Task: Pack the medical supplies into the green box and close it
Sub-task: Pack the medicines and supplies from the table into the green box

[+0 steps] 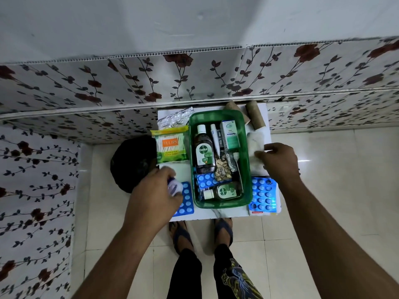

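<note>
One small white desk (264, 113) stands against a flower-patterned wall, nearly covered by what lies on it. One green box (246, 169) sits open in its middle, running almost from the far edge to the near edge. Inside I count two Dettol bottles, a tall one (203, 148) lying along the left wall and a small one (224, 192) lying across the near end, plus one white-and-green carton (230, 134) at the far right, one white tube (214, 137) between them, one blue blister sheet (206, 181) and one packet of tan pieces (223, 169).

Left of the box lies one pack of cotton swabs (170, 145) with a foil strip (176, 118) behind it. Two brown rolls (254, 114) stand at the far right corner. Two more blue blister sheets lie outside: one (262, 196) at the near right corner, overhanging the edge, and one (186, 199) at the near left, partly under the left hand (155, 197), which is closed around a small white container (174, 186). The right hand (278, 162) pinches a white gauze pad (255, 139) just beside the box's right wall.

Bare desk shows only in narrow strips along the near edge and left of the box. A black round object (131, 162) sits on the floor at the desk's left side.
</note>
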`<state>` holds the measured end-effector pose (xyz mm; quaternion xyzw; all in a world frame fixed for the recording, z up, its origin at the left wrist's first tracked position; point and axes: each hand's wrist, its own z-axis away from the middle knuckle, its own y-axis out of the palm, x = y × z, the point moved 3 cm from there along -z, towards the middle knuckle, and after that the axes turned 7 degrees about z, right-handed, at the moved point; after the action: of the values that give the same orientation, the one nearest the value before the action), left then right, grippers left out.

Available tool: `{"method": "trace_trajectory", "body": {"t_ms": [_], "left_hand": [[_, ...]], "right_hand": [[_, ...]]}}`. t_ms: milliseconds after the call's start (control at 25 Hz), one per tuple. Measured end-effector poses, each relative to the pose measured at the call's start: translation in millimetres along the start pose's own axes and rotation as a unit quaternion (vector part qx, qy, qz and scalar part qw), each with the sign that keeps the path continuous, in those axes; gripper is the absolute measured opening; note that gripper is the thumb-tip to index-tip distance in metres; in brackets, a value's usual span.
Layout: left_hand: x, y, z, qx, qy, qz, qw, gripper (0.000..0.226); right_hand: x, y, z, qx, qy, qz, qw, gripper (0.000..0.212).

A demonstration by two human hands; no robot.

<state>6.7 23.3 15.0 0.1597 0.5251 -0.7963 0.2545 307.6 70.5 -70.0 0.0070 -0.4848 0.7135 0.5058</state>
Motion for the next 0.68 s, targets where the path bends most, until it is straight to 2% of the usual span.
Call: {"method": "trace_trajectory", "body": {"t_ms": [80, 120, 200, 320, 480, 600, 680], "left_hand": [[-38.8, -14.0, -8.9, -0.044, 0.070, 0.082, 0.993, 0.037], [-57.9, -11.0, -16.2, -0.030, 0.107, 0.091, 0.990, 0.037], [-85.7, 12.2, -35.5, 0.023, 0.155, 0.042, 0.987, 0.038], [-97.3, 57.1, -62.0, 0.075, 0.170, -0.043, 0.982, 0.034], [-93.6, 90.2, -74.1, 0.093, 0.174, -0.102, 0.975, 0.028], [-90.6, 76.0, -68.4, 0.074, 0.191, -0.073, 0.976, 0.038], [-79.1, 44.6, -66.3, 0.022, 0.159, -0.005, 0.987, 0.043]], "right_hand": [[1.3, -15.5, 13.6, -0.031, -0.003, -0.041, 0.999, 0.030], [2.7, -22.3, 21.5, -0.046, -0.004, -0.065, 0.997, 0.028], [7.9, -32.5, 37.5, -0.066, -0.007, -0.106, 0.992, 0.024], [16.9, -42.1, 53.6, -0.080, -0.030, -0.131, 0.988, 0.018], [21.4, -44.0, 55.4, -0.071, -0.041, -0.133, 0.988, 0.018], [23.5, -43.1, 55.1, -0.064, -0.031, -0.130, 0.989, 0.019], [31.8, -40.3, 60.1, -0.052, -0.037, -0.120, 0.991, 0.020]]}}
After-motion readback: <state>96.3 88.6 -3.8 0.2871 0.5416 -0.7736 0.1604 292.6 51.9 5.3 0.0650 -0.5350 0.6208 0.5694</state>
